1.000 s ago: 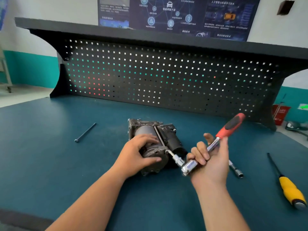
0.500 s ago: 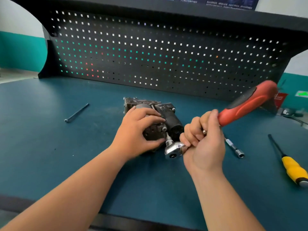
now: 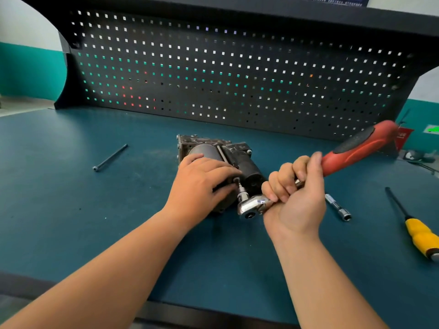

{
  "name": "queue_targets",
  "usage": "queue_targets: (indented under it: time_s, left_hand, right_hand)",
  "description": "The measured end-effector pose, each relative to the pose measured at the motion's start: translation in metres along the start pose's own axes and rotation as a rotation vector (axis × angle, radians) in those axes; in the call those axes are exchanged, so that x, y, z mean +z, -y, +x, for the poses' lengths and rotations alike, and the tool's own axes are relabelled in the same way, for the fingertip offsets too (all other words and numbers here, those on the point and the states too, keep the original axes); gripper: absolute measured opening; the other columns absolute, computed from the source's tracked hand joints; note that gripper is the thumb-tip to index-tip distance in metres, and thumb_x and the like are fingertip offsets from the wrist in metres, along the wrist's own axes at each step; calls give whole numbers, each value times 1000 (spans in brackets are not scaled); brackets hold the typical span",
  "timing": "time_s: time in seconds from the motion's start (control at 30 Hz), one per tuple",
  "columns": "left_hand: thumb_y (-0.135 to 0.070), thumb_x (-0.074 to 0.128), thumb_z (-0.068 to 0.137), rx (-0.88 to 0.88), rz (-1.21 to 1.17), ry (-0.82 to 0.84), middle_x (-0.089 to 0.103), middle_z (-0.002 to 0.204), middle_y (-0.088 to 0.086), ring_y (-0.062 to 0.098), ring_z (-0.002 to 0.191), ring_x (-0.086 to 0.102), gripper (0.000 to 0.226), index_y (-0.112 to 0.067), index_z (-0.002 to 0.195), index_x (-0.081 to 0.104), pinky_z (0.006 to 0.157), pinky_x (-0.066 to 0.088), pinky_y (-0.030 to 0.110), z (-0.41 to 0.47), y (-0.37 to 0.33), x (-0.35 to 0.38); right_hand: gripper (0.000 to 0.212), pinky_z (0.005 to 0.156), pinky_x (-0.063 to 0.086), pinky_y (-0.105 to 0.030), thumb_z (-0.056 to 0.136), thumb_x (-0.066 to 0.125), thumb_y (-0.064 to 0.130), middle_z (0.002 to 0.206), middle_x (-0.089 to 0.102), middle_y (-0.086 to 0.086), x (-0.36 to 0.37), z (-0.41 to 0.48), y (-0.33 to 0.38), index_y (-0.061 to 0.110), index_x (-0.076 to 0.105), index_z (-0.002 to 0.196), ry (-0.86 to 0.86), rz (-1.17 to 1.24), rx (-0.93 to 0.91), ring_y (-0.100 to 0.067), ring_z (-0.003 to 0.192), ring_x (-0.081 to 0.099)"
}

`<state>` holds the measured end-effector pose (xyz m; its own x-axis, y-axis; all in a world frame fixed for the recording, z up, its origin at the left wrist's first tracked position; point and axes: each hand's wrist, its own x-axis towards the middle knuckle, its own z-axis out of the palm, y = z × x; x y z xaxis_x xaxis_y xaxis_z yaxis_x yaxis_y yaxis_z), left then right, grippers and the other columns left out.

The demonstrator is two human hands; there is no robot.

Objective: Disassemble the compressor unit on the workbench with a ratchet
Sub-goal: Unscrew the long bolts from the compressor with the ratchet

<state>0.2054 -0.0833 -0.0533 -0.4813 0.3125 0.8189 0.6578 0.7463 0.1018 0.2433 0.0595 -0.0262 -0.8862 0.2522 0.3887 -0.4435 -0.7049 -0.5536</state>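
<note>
Compressor unit: the dark, grimy compressor unit [image 3: 247, 167] lay on its side on the blue worktop [image 3: 71, 210], in front of the black pegboard [image 3: 237, 74].
Left hand: the left hand [image 3: 199, 184] lay over the unit's near end, fingers curved across the grey cylinder and thumb pressed against its face, grasping it.
Right hand: the right hand [image 3: 294, 200], just right of the unit, was clenched round the ratchet's metal shank where it met the red grip.
Ratchet: the ratchet [image 3: 354, 149] slanted up and away to the right of the unit; its chrome head sat at the unit's near right corner, with a short bit running from it to a fastener on the end face.
Long bolt: a long dark bolt [image 3: 110, 157] lay well to the left of the unit.
Extension bar: a chrome extension bar [image 3: 337, 207] lay to the unit's right, beyond the right hand.
Screwdriver: a yellow-handled screwdriver [image 3: 418, 236] lay farther right of the unit.
</note>
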Motion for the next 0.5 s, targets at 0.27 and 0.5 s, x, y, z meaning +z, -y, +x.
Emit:
queue_targets:
  time_s: [0.27,0.5]
  left_hand:
    - [-15,71,74,86,-64,-66,73,94,-1,17,81,69,16,-15,89,76,69,46,36,1,-1,3]
    - [-12,72,72,75,-70,-97,73,93,-4,14,83,68,17,-15,88,76,69,46,34,-1,-1,5]
  right_hand:
    - [47,36,23,-16,97,36,30,42,23,10,1,-2,-7,24,34,51,38,-14,-45,-5,35,19]
    - [49,33,21,-19,96,41,32,43,21,9,-7,7,-6,22,32,48,-300,221,121,-8,35,18]
